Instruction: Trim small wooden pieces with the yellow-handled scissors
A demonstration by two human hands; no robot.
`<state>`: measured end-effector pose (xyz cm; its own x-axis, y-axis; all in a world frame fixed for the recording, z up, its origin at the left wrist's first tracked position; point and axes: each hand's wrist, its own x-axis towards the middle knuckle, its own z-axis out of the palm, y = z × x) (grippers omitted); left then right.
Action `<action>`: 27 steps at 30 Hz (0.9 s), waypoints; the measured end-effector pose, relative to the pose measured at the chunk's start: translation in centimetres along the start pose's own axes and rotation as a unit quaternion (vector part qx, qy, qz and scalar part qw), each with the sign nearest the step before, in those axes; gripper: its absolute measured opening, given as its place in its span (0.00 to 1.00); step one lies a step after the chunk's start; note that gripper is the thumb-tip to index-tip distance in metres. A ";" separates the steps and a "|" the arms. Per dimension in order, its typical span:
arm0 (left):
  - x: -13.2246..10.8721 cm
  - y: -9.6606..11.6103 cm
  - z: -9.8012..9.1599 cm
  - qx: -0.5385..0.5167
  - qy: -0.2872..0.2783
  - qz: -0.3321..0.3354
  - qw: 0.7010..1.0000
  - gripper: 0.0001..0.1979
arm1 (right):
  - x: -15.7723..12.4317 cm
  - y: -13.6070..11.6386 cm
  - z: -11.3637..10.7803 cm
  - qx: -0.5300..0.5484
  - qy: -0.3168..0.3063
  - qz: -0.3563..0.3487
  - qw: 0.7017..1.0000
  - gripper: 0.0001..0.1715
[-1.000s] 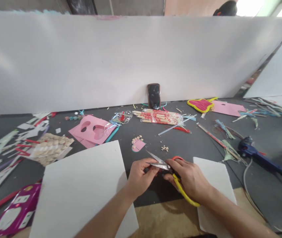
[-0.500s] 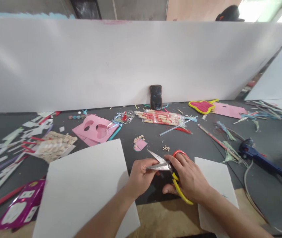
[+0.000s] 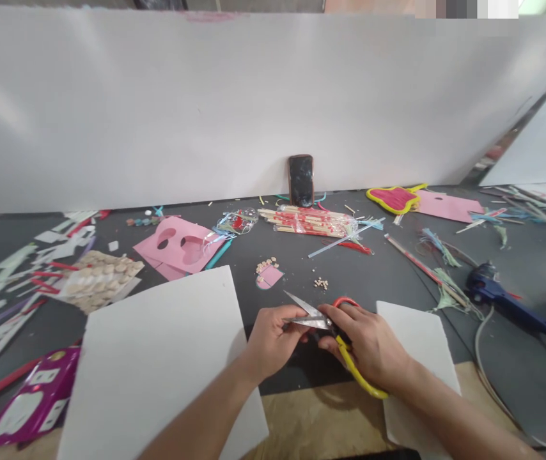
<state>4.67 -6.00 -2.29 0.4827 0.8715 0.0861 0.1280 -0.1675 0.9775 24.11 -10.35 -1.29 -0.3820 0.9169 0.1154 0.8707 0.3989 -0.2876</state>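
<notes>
My right hand (image 3: 366,345) grips a pair of scissors (image 3: 330,326) with one red and one yellow handle loop, the blades parted and pointing left. My left hand (image 3: 270,338) is pinched right at the lower blade, its fingers closed on something too small to make out. Both hands hover over the dark grey table (image 3: 383,268), between a large white sheet (image 3: 158,364) on the left and a smaller white sheet (image 3: 417,345) on the right. A small pink cut-out (image 3: 268,276) with pale beads lies just beyond the scissors.
A white partition (image 3: 206,108) closes the far edge, with a phone (image 3: 300,180) leaning on it. Pink card with heart holes (image 3: 177,246), packed sticks (image 3: 311,222), a blue glue gun (image 3: 503,294) with cord, paper strips (image 3: 4,287) at left and a purple packet (image 3: 33,402) surround the hands.
The view shifted slightly. The scissor blades closed a little against my left fingers and my right hand lowered slightly; both hands stay in the same spot.
</notes>
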 end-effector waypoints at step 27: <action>-0.3 -0.2 0.0 0.038 0.057 0.060 0.996 0.10 | 0.5 -1.0 -0.2 -0.004 0.033 0.015 0.999 0.44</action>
<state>4.52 -6.25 -2.48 0.3983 0.8888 0.2268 0.1420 -0.3041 0.9420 23.12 -10.33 -0.71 -0.3346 0.9269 0.1700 0.8838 0.3713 -0.2846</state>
